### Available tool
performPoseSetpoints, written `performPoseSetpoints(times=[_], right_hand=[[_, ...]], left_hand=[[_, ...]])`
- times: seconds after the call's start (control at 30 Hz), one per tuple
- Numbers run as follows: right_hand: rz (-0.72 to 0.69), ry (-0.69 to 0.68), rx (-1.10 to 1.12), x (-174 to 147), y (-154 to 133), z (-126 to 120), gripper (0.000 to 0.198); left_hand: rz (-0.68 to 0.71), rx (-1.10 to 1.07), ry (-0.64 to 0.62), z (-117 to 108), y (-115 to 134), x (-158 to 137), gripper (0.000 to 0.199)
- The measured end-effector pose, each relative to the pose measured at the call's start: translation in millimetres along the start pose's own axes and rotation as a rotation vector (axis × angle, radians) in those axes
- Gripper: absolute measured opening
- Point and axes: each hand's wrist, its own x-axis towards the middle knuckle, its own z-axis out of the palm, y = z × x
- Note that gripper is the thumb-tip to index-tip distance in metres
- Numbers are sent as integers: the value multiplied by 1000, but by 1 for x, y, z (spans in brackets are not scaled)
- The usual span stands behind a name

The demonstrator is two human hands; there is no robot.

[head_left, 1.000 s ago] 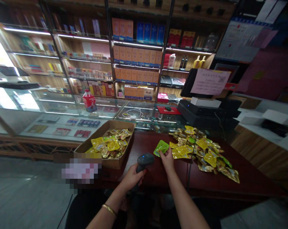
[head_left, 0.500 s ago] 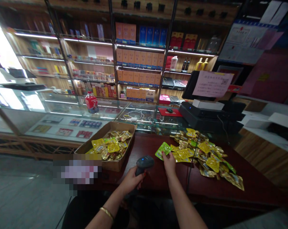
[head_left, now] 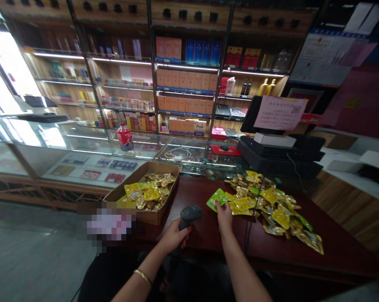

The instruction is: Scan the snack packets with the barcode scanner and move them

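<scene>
My left hand (head_left: 176, 235) is wrapped round the handle of a dark grey barcode scanner (head_left: 190, 213), its head tilted toward the right. Between the thumb and fingers of my right hand (head_left: 224, 214) is a green snack packet (head_left: 216, 199), held just left of a pile. That pile of yellow and gold snack packets (head_left: 280, 216) spreads over the right part of the dark red table (head_left: 195, 188). Left of the scanner stands an open cardboard box (head_left: 151, 217) with more yellow and gold packets (head_left: 144, 191) inside.
A black cable (head_left: 251, 222) runs across the table by the pile. Behind it stands a cash register screen (head_left: 250, 115) with a pink paper sheet (head_left: 279, 112). The glass counter (head_left: 148, 149) carries a red bottle (head_left: 124, 137), a white cable (head_left: 178, 154) and a red mat (head_left: 222, 149).
The camera view has shifted slightly. The blue light on the scanner's head no longer shows. Both hands keep their hold, and the green packet stays beside the pile.
</scene>
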Motion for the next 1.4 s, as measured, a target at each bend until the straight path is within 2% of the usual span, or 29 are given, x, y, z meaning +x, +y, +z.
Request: performPoseSetpoints(times=[0.37,0.5,0.57,0.63,0.7,0.83,0.9,0.97,1.03,1.07,1.13,1.2,1.3,1.4], right_hand=[[84,-42,56,-8,-1,5,45],[191,-33,30,-10,-10,2,50],[227,-25,21,-8,-19,9,54],[217,-29,28,-4,-37,29,52],[175,-89,53,1,-63,65,48],[48,-462,140,15,-121,146,52],[-15,-582,22,24,-138,159,54],[-193,-570,-236,34,-138,141,43],[-408,-405,-599,42,-125,97,34],[-454,-269,-800,44,-114,71,35],[-400,6,-1181,43,-90,18,47],[-288,112,-1442,35,-66,-20,59],[-262,19,-1594,13,-38,-42,61],[-408,-165,-1472,-14,-22,-35,53]], left_hand=[[-81,-33,22,-2,-4,4,35],[-82,-26,6,-2,-4,5,39],[-77,-25,19,-2,-6,6,36],[-79,-16,51,-3,-8,6,32],[-72,-1,73,-3,-9,5,29],[-82,2,83,-4,-5,4,31],[-110,-8,102,-4,-2,3,33],[-125,-11,128,-4,1,3,34],[-123,-13,130,-4,2,3,34],[-122,-18,125,-4,2,3,34],[-128,-27,98,-5,3,4,35],[-134,-33,76,-6,4,5,36],[-132,-27,63,-6,5,6,37],[-117,-22,84,-6,4,5,36]])
